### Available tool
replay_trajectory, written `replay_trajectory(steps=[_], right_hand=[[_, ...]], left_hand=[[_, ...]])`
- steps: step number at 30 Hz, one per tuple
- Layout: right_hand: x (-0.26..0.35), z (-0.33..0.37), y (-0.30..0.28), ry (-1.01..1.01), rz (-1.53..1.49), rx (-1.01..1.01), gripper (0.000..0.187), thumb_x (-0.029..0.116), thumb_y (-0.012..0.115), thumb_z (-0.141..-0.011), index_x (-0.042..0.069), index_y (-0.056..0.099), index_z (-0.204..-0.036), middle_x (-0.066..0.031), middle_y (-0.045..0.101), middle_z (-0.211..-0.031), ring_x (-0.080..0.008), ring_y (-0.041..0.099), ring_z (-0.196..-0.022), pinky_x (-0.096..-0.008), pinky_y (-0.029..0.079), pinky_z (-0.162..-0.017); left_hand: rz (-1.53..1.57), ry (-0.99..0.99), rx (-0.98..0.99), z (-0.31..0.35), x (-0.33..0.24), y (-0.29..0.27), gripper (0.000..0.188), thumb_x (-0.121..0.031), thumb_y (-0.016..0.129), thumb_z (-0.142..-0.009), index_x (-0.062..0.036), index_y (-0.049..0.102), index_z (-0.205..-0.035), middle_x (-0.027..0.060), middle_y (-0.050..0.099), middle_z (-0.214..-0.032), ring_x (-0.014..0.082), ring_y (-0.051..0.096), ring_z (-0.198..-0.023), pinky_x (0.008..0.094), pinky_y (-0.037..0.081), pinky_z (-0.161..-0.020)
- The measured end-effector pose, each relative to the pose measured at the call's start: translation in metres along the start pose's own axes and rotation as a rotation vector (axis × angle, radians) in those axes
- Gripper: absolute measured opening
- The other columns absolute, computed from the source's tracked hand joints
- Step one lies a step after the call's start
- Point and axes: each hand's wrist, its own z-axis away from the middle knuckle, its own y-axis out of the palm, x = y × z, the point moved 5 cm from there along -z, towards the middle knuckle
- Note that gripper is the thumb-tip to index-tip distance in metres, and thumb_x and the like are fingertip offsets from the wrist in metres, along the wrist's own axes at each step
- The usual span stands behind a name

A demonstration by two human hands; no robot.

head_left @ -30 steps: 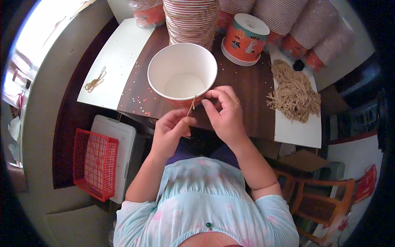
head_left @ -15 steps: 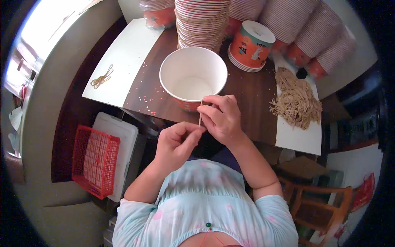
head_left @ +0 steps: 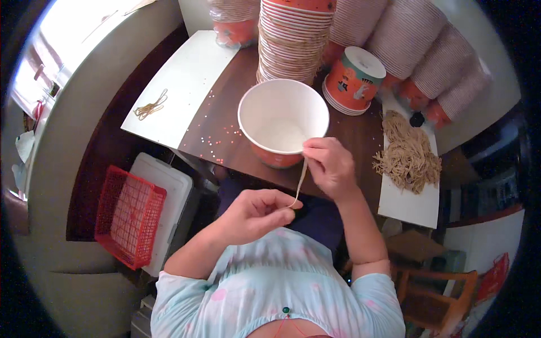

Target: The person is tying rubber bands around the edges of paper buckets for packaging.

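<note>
A thin, slightly bowed tan string (head_left: 301, 181) is pinched by the left hand (head_left: 256, 216), its lower end hidden there; its upper end, likewise covered, is gripped by the right hand (head_left: 331, 168) at the rim of a tub (head_left: 283, 115). The tub, white inside and orange outside, is set just beyond, its far outer wall unseen. Behind it, a tall stack of tubs (head_left: 294, 48) is cut off above.

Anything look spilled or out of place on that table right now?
Yes: small red and white bits lie scattered over the brown tabletop, left of the paper bucket, like spilled scraps. A few tan cords lie on the left white strip, apart from the big heap at right. No damage is visible.
</note>
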Motion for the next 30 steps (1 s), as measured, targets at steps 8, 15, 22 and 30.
replay_trajectory(steps=[8, 15, 22, 30], right_hand=[[-0.036, 0.024, -0.084, 0.258, -0.184, 0.146, 0.023, -0.011, 0.070, -0.076, 0.006, 0.063, -0.090, -0.0102, 0.069, -0.093, -0.0181, 0.067, -0.083, -0.0266, 0.052, -0.069], [-0.024, 0.018, -0.109, 0.362, 0.135, 0.475, 0.036, 0.005, 0.076, -0.075, 0.005, 0.062, -0.109, -0.0139, 0.061, -0.119, -0.0250, 0.060, -0.110, -0.0359, 0.047, -0.091], [0.057, 0.004, -0.064, 0.568, -0.428, 0.335, 0.091, 0.037, 0.083, -0.073, -0.004, 0.038, -0.141, -0.0172, 0.051, -0.137, -0.0255, 0.051, -0.125, -0.0407, 0.034, -0.110], [0.055, 0.008, -0.024, 0.618, -0.344, 0.375, 0.027, 0.001, 0.071, -0.082, -0.002, 0.064, -0.108, -0.0080, 0.066, -0.089, -0.0134, 0.066, -0.075, -0.0243, 0.050, -0.064]], left_hand=[[-0.370, -0.522, 0.029, 0.043, 0.050, -0.105, 0.030, -0.028, 0.064, -0.095, -0.0001, 0.071, -0.105, 0.0019, 0.067, -0.084, 0.0083, 0.060, -0.076, 0.0245, 0.051, -0.070], [-0.262, -0.270, -0.082, 0.050, 0.009, -0.097, 0.026, -0.023, 0.060, -0.097, 0.0006, 0.069, -0.089, 0.0002, 0.062, -0.070, 0.0061, 0.053, -0.063, 0.0220, 0.042, -0.056], [-0.148, -0.152, 0.037, -0.013, -0.019, -0.015, 0.029, -0.025, 0.058, -0.098, 0.0007, 0.070, -0.092, -0.0006, 0.060, -0.070, 0.0061, 0.053, -0.064, 0.0214, 0.042, -0.056], [0.255, -0.279, 0.077, -0.029, -0.016, -0.010, 0.042, -0.034, 0.049, -0.102, 0.0034, 0.064, -0.112, 0.0101, 0.069, -0.095, 0.0151, 0.065, -0.077, 0.0274, 0.052, -0.072]])
